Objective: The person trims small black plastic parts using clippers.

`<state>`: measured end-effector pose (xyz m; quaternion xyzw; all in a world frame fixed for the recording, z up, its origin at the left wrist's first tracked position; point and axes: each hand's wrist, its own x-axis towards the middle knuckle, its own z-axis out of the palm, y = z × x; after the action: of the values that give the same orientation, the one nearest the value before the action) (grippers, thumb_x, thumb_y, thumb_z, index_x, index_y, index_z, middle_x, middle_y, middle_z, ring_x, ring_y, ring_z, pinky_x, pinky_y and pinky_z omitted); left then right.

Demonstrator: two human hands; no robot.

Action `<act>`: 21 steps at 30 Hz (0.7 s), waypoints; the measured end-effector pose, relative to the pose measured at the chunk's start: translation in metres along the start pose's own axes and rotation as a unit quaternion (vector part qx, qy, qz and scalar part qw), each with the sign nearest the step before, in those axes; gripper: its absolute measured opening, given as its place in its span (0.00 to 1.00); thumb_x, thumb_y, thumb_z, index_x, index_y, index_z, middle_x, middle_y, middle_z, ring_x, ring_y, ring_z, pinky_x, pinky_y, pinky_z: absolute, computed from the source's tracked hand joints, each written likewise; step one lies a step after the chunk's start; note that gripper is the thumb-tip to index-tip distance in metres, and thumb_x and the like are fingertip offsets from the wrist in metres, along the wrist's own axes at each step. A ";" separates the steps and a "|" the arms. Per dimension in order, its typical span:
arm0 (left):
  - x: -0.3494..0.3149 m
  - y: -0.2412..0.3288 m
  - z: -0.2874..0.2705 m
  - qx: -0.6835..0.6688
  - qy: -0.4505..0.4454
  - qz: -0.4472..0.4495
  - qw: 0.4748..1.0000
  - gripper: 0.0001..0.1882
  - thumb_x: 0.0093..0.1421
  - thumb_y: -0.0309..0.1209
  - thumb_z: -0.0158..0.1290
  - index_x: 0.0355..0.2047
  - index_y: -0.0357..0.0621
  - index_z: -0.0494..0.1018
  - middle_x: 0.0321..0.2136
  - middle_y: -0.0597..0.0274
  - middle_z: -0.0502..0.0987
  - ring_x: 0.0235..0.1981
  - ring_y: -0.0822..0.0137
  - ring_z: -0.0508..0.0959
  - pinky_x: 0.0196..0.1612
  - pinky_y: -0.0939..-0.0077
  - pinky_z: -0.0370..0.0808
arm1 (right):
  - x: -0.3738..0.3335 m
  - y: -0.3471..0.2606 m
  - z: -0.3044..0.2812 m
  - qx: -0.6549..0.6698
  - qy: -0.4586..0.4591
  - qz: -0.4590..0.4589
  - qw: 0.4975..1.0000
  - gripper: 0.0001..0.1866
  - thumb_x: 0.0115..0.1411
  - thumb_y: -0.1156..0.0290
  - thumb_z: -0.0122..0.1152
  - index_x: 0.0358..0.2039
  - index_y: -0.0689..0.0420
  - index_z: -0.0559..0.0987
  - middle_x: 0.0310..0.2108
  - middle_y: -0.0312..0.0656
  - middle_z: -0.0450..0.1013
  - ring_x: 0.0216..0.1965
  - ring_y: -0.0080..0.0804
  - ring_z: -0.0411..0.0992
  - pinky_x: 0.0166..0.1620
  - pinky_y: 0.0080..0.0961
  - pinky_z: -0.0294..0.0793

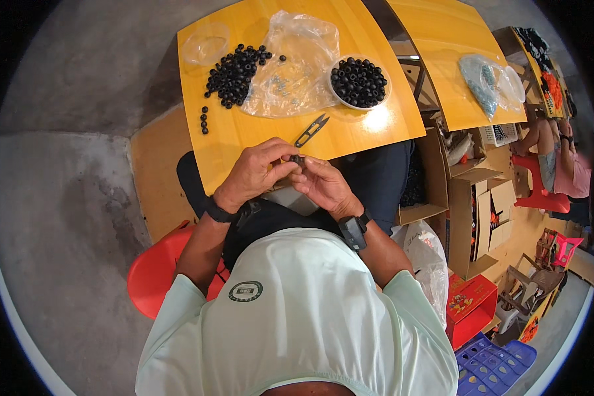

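My left hand (261, 171) and my right hand (325, 185) meet over the near edge of the yellow table (369, 135). Their fingertips are pinched around a small black piece (297, 160), mostly covered by the fingers. Just beyond them lie thread snips (311, 131) with dark handles, blades pointing away to the right. A loose pile of black beads with holes (234, 76) spreads over the table's left side, with several in a short row nearer me. More of these black beads (358, 82) fill a white round tub at the right.
A see-through plastic bag (290, 66) with small bits lies between pile and tub. Behind the pile stands a see-through bowl (206, 45). To my right are cardboard boxes (472, 221), a red carton (468, 310) and a blue plastic crate (495, 363). Another person (567, 165) sits farther right.
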<state>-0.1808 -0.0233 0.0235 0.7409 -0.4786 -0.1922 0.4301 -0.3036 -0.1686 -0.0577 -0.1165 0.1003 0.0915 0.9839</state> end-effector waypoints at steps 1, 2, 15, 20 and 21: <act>0.000 0.001 0.001 -0.001 0.000 0.000 1.000 0.12 0.55 0.22 0.59 0.40 0.34 0.75 0.35 0.54 0.76 0.33 0.65 0.78 0.35 0.77 0.76 | -0.001 -0.001 0.000 0.018 -0.018 0.013 1.000 0.17 0.68 0.65 0.53 0.51 0.63 0.74 0.38 0.37 0.73 0.34 0.23 0.66 0.35 0.19 0.66; -0.001 0.002 0.003 0.001 0.010 0.003 1.000 0.11 0.55 0.23 0.59 0.39 0.34 0.74 0.35 0.54 0.76 0.32 0.64 0.78 0.34 0.76 0.76 | -0.001 -0.001 0.000 0.018 -0.017 0.012 1.000 0.17 0.68 0.65 0.53 0.51 0.63 0.74 0.38 0.37 0.73 0.34 0.23 0.66 0.35 0.19 0.66; -0.004 0.007 0.012 0.019 0.066 0.053 0.996 0.13 0.52 0.22 0.61 0.38 0.36 0.74 0.32 0.55 0.76 0.29 0.62 0.77 0.33 0.73 0.75 | -0.006 0.000 0.008 0.053 -0.009 0.012 0.998 0.16 0.67 0.65 0.55 0.47 0.66 0.75 0.36 0.38 0.73 0.32 0.21 0.64 0.30 0.17 0.63; -0.004 0.011 0.012 0.005 0.061 0.054 0.997 0.13 0.51 0.21 0.61 0.38 0.36 0.74 0.31 0.55 0.75 0.28 0.62 0.76 0.32 0.73 0.75 | -0.010 -0.005 0.018 0.021 -0.001 0.007 1.000 0.16 0.67 0.65 0.54 0.45 0.66 0.76 0.35 0.37 0.73 0.31 0.20 0.63 0.30 0.17 0.61; -0.003 0.011 0.013 0.008 0.060 0.054 0.997 0.13 0.51 0.20 0.61 0.37 0.36 0.74 0.30 0.56 0.75 0.28 0.62 0.76 0.32 0.73 0.75 | -0.011 -0.006 0.017 0.017 0.004 0.015 1.000 0.17 0.67 0.65 0.54 0.45 0.67 0.76 0.35 0.37 0.73 0.31 0.20 0.63 0.30 0.17 0.61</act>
<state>-0.1976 -0.0281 0.0252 0.7276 -0.4925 -0.1199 0.4622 -0.3095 -0.1722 -0.0378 -0.0983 0.1078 0.1043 0.9838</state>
